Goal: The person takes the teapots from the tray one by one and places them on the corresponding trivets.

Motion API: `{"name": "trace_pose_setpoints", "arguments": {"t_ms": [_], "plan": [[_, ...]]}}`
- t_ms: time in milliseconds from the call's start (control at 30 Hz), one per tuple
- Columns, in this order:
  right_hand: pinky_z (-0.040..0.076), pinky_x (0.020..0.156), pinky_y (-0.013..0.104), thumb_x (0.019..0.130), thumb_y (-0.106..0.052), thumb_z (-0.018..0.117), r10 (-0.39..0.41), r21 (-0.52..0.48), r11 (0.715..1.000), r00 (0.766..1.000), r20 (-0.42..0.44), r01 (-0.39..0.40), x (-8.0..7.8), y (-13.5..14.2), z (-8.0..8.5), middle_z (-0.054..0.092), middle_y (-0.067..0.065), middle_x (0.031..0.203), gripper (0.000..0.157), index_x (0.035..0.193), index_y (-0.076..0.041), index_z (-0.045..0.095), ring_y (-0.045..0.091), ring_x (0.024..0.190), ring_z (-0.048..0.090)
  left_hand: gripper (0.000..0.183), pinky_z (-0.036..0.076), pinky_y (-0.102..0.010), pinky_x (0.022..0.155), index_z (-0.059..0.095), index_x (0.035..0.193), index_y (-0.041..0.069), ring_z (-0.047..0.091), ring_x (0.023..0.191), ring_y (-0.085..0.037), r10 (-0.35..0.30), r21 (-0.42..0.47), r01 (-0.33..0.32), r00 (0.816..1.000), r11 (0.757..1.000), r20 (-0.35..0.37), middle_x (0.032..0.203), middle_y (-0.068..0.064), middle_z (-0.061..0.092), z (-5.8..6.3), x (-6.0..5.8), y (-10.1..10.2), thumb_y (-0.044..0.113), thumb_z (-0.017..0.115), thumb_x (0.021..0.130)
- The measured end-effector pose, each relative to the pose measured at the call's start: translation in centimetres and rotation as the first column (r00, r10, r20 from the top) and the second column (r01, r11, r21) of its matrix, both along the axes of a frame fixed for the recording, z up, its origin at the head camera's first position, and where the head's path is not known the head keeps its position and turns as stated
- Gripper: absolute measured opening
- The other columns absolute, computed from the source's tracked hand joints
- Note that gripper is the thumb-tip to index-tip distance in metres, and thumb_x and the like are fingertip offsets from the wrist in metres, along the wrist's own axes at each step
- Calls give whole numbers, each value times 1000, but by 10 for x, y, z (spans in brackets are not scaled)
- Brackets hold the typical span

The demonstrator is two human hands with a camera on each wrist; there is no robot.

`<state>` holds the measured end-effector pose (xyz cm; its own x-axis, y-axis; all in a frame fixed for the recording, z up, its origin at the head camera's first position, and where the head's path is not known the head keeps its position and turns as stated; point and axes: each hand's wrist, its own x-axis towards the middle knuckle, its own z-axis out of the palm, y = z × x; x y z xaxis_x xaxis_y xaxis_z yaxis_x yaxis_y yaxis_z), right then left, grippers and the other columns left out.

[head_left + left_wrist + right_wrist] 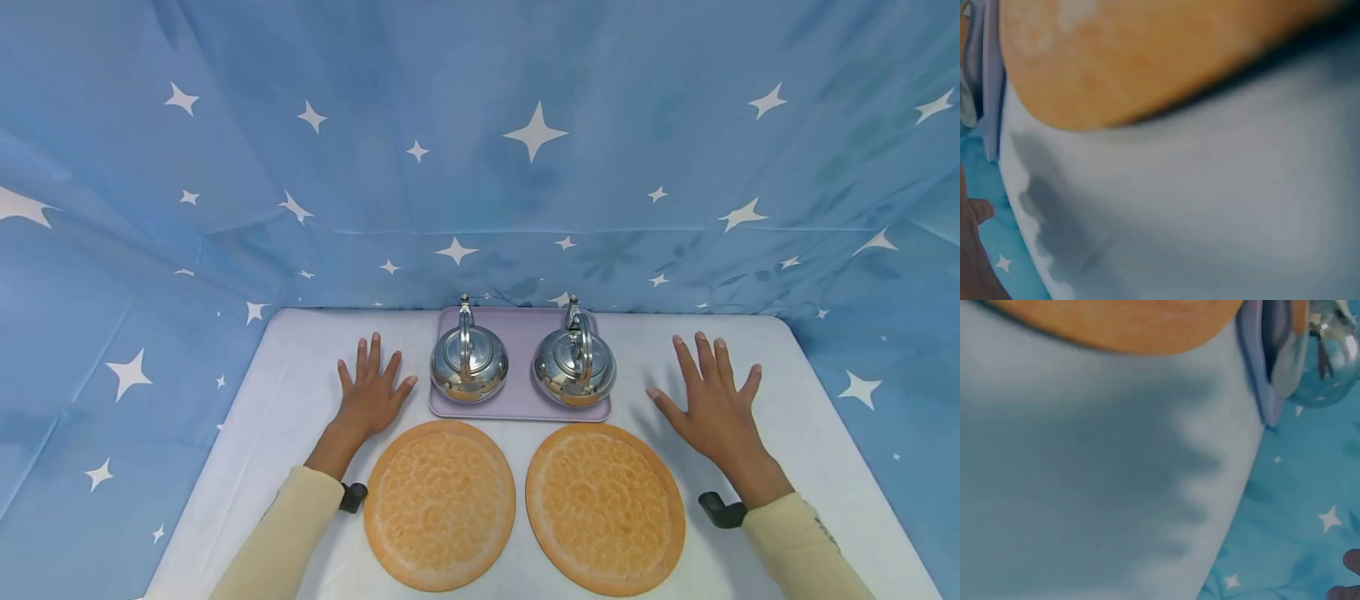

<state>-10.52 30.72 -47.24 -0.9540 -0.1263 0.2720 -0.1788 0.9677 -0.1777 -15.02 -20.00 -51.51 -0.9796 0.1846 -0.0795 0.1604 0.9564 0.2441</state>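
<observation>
Two shiny metal teapots stand side by side on a lilac tray (521,367), the left teapot (469,363) and the right teapot (575,365), each with a raised handle and a spout toward the back. In front of them lie two round bread-patterned mats, the left mat (440,506) and the right mat (604,509). My left hand (370,393), fingers spread, is left of the tray and holds nothing. To the right of the tray my right hand (712,408) is likewise spread and holds nothing. In the right wrist view a teapot (1333,356) shows at the tray's edge.
A white table (300,358) carries everything. Blue cloth with white stars (480,192) hangs behind the table and along both sides. A black wrist device is on each sleeve, one at the left wrist (352,497) and one at the right wrist (722,509).
</observation>
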Motion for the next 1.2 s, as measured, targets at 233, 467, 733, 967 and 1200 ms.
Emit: {"name": "trace_pose_setpoints", "arguments": {"t_ms": [233,467,733,967,1200], "plan": [[18,105,71,86,-18,70,78,-220,970,988,-133,-106,-4,-14,12,35,31,145,75,149,0,33,52,134,29,60,22,-65,108,40,146,0,17,140,-47,8,235,-12,1000,972,19,153,-30,21,8,-3,10,42,41,103],[40,97,62,89,-14,68,59,-316,941,977,-206,-123,-2,-31,28,43,26,143,69,149,-2,35,44,128,43,48,33,-53,108,50,137,-4,38,132,-41,88,435,-71,996,897,-19,141,-27,42,13,-7,22,26,54,99],[43,93,61,86,-10,70,78,-326,930,957,-279,-170,-2,-55,46,47,25,140,68,146,0,40,42,126,47,42,41,-49,102,54,132,-4,48,125,-38,133,442,-108,991,891,-26,132,-25,52,7,-5,30,17,59,96],[42,96,59,84,-8,72,136,-334,911,940,-313,-242,-3,-74,58,47,25,141,70,146,1,40,40,128,46,42,51,-44,86,56,131,-3,60,106,-31,152,549,-160,987,820,59,123,-20,59,10,-2,33,14,64,94],[41,100,55,82,-1,73,199,-329,886,910,-365,-326,-8,-92,66,47,24,141,70,145,3,41,38,129,45,46,57,-35,78,49,137,-4,62,105,-32,147,728,-357,930,586,338,120,-22,57,17,-7,34,6,62,94]]}}
